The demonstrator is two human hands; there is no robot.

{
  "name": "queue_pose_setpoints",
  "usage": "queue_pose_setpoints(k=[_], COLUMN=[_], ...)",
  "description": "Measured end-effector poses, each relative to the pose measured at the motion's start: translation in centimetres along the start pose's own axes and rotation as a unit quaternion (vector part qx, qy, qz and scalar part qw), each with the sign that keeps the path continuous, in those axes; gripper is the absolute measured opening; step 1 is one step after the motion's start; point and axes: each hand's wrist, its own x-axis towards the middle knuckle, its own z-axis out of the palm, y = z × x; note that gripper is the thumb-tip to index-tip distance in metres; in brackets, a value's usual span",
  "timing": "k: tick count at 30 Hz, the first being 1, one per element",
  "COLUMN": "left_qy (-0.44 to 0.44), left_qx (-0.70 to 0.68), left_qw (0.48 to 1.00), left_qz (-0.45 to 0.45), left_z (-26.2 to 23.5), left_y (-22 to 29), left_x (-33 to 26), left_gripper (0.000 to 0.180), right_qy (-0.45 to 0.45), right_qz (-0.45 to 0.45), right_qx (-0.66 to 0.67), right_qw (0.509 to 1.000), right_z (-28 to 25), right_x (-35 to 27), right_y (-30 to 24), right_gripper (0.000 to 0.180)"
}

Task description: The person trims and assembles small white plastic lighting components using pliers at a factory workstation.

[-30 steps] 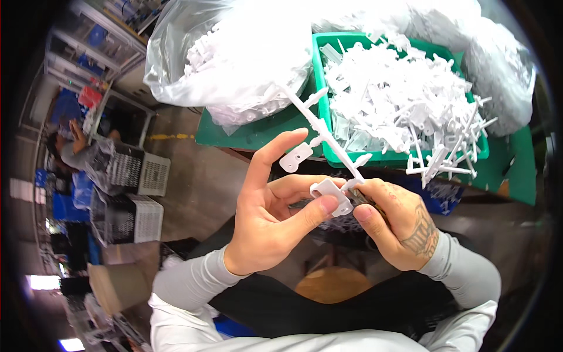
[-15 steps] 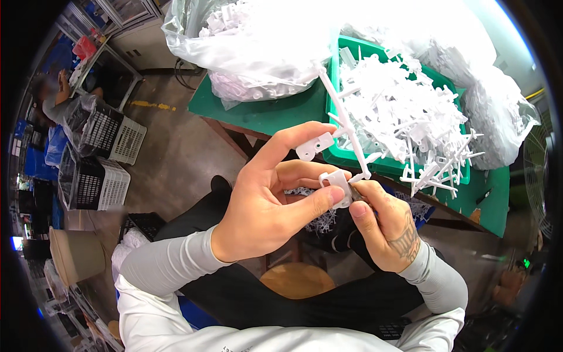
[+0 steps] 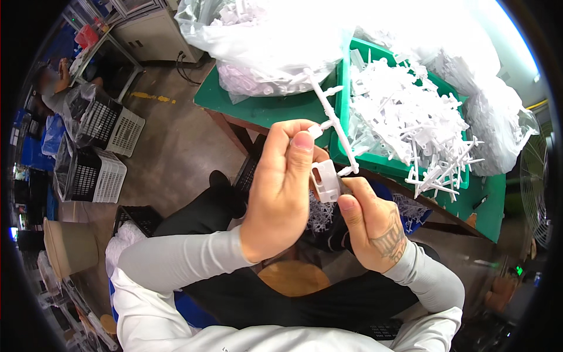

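Note:
My left hand [image 3: 275, 196] is closed, with thumb and forefinger pinching a small white plastic piece at the side of a branched white sprue [image 3: 335, 120]. The sprue slants up above the fingers. Below the pinch, a white moulded bracket [image 3: 326, 183] with slots rests against the other left fingers, close to the sprue's lower end. My right hand [image 3: 375, 226] is closed beside that bracket. Between its thumb and forefinger shows a bit of something dark, mostly hidden, too little to name. Its fingertips are at the bracket's right edge.
A green tray [image 3: 342, 82] heaped with white sprues stands on the green table [image 3: 489, 220]. Clear bags [image 3: 264, 64] of white parts stand beside it. A fan [image 3: 533, 199] is at right. Crates [image 3: 97, 173] and a seated person [image 3: 53, 88] are at left.
My left thumb has moved up from the lower bracket to the upper small piece. The bracket has turned and shifted left with the sprue, and my right hand has followed slightly left.

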Motion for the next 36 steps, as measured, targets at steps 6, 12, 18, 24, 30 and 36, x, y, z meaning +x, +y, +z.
queue_pose_setpoints(k=[6,12,18,24,30,36], left_qy=[0.019,-0.090,-0.112,-0.103,-0.082,-0.086], left_qx=[0.001,-0.013,0.000,0.014,-0.036,-0.056], left_qw=[0.998,0.995,0.993,0.993,0.994,0.991], left_qz=[0.055,-0.046,-0.039,-0.051,-0.061,-0.083], left_z=[0.0,-2.4,-1.5,-1.1,-0.5,-0.2], left_y=[0.6,2.1,2.5,2.4,1.9,1.5], left_x=[0.6,-0.2,-1.3,-1.5,-1.7,-2.0], left_gripper=[0.020,0.025,0.028,0.027,0.023,0.020], right_qy=[0.014,0.054,0.032,0.019,0.018,0.032], right_qz=[-0.055,-0.034,-0.040,-0.026,-0.016,-0.005], right_qx=[0.027,0.068,0.098,0.081,0.056,0.017], right_qw=[0.998,0.996,0.994,0.996,0.998,0.999], right_z=[0.4,-0.6,0.2,0.1,-0.1,0.3], right_x=[-0.4,0.1,0.2,0.1,0.0,-0.2], right_y=[-0.7,-0.3,0.2,0.2,0.1,0.2], right_gripper=[0.024,0.044,0.058,0.055,0.052,0.050])
